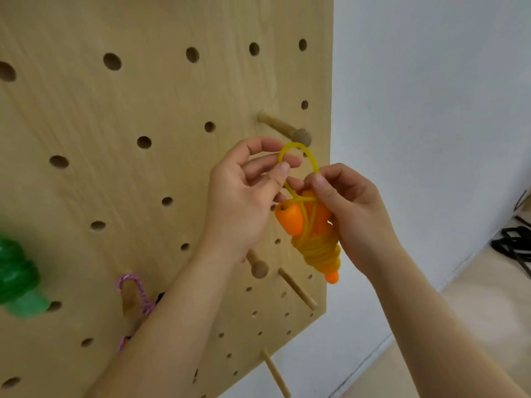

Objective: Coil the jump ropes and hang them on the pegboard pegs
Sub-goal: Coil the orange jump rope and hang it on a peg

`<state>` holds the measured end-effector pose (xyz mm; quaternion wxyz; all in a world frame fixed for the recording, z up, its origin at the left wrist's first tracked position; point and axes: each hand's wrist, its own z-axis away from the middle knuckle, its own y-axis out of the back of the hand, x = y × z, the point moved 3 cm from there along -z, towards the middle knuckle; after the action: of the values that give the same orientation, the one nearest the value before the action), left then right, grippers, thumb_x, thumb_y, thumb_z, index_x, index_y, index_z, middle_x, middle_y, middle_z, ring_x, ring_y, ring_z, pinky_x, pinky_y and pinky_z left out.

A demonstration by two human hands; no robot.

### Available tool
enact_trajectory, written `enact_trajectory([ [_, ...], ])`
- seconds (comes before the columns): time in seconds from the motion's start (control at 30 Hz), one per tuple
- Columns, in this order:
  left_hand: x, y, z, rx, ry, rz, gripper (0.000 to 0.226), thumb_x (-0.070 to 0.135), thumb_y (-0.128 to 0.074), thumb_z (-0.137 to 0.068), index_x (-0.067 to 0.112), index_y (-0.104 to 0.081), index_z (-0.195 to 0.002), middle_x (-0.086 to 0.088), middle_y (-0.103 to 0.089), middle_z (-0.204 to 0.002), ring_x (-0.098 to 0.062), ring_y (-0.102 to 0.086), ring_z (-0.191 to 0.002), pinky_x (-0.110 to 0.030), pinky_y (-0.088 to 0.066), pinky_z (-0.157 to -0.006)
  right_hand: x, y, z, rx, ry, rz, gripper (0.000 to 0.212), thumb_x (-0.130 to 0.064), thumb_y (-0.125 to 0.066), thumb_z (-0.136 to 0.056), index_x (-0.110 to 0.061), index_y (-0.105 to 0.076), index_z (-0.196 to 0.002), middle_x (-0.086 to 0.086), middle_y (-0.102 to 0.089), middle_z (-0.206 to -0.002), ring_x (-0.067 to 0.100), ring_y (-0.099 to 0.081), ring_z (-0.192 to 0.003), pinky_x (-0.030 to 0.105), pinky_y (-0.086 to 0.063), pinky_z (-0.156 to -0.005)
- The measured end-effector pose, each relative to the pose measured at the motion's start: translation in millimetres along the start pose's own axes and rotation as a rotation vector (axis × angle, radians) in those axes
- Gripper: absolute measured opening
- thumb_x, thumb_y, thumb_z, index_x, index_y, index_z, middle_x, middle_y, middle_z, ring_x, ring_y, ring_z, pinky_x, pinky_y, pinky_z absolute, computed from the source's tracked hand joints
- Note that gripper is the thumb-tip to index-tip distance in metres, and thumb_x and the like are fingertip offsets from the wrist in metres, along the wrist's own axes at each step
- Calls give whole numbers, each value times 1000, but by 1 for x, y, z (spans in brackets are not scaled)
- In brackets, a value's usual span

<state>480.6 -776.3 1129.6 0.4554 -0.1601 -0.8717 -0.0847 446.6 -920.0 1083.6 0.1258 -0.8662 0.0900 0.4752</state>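
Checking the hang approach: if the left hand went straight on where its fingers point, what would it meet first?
Probably the knobbed wooden peg just up-right of the left hand, whose fingers pinch the yellow rope loop right below it. Depth is unclear from one view.

green coil [17, 278]: blurred, cut off by the left frame edge.
pink rope [132, 282]: lower part hidden behind the left forearm [184, 317].
orange handles [289, 221]: partly covered by the yellow cord [316, 254] and the right hand [353, 214].
black objects [514, 248]: at the right edge, cut off, too blurred to identify.
bottom peg [275, 374]: its end is cut off by the lower edge.
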Motion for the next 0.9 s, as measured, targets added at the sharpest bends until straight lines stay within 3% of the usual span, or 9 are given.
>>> enact_trajectory([
  [0.13, 13, -10, -12, 109, -295, -220, 17, 6, -64, -89, 17, -65, -102, 1, -73, -91, -13, -72, -73, -22, -54, -58, -1, 7, -26, -75, 82, -146, 28, -36, -70, -77, -11, -69, -92, 25, -67, -97, 43, -62, -93, 53, -50, -81],
  [0.2, 12, -13, -18, 184, -451, -429, 17, 8, -65, -90, 17, -67, -104, 0, -69, -97, -12, -71, -74, -24, -56, -61, 4, 8, -40, -101, 85, -165, 21, -32, -70, -80, -13, -70, -90, 15, -70, -90, 33, -63, -85, 48, -50, -76],
  [0.27, 5, -13, -26, 250, -531, -566, 18, 7, -64, -90, 14, -69, -105, -1, -63, -100, -14, -69, -73, -23, -55, -63, 10, 6, -52, -138, 96, -140, 16, -27, -68, -85, -12, -70, -89, 4, -71, -83, 18, -65, -79, 33, -51, -70],
  [0.4, -11, -10, -37, 335, -461, -605, 20, 3, -61, -91, 13, -70, -106, -3, -58, -100, -12, -64, -77, -25, -54, -66, 18, 1, -75, -200, 142, -63, 13, -21, -67, -87, -9, -72, -91, -4, -73, -77, 4, -67, -72, 19, -51, -63],
  [0.5, -12, -8, -35, 223, -288, -428, 21, 15, -60, -92, 14, -68, -112, -6, -58, -117, -14, -63, -103, -31, -54, -84, 25, -2, -92, -155, 185, -51, 6, -18, -69, -89, -16, -73, -84, -10, -70, -70, 0, -62, -64, 16, -46, -59],
  [0.57, -13, -13, -33, 146, -183, -398, 47, 44, -65, -85, 17, -61, -124, -8, -55, -130, -23, -57, -119, -36, -50, -95, 29, -3, -101, -112, 224, -27, 7, -20, -69, -89, -19, -72, -82, -10, -69, -69, 1, -62, -62, 18, -48, -58],
  [0.63, -17, -15, -36, 175, -154, -548, 70, 64, -65, -74, 23, -57, -129, 3, -49, -135, -24, -50, -127, -40, -46, -100, 33, -6, -107, -93, 272, 44, 8, -25, -68, -89, -21, -71, -82, -11, -68, -68, 5, -63, -63, 23, -50, -58],
  [0.73, -22, -18, -42, 210, -122, -595, 85, 73, -62, -69, 21, -50, -135, 7, -42, -139, -24, -43, -133, -43, -41, -106, 35, -11, -109, -82, 418, 226, 15, -33, -63, -89, -21, -71, -85, -12, -67, -74, 8, -60, -69, 33, -50, -62],
  [0.9, -23, -19, -43, 194, -59, -587, 95, 77, -56, -70, 14, -43, -140, 5, -37, -143, -18, -41, -134, -39, -40, -107, 37, -11, -115, -41, 539, 379, 30, -41, -59, -90, -15, -72, -94, -2, -54, -91, 15, -53, -81, 32, -47, -64],
])
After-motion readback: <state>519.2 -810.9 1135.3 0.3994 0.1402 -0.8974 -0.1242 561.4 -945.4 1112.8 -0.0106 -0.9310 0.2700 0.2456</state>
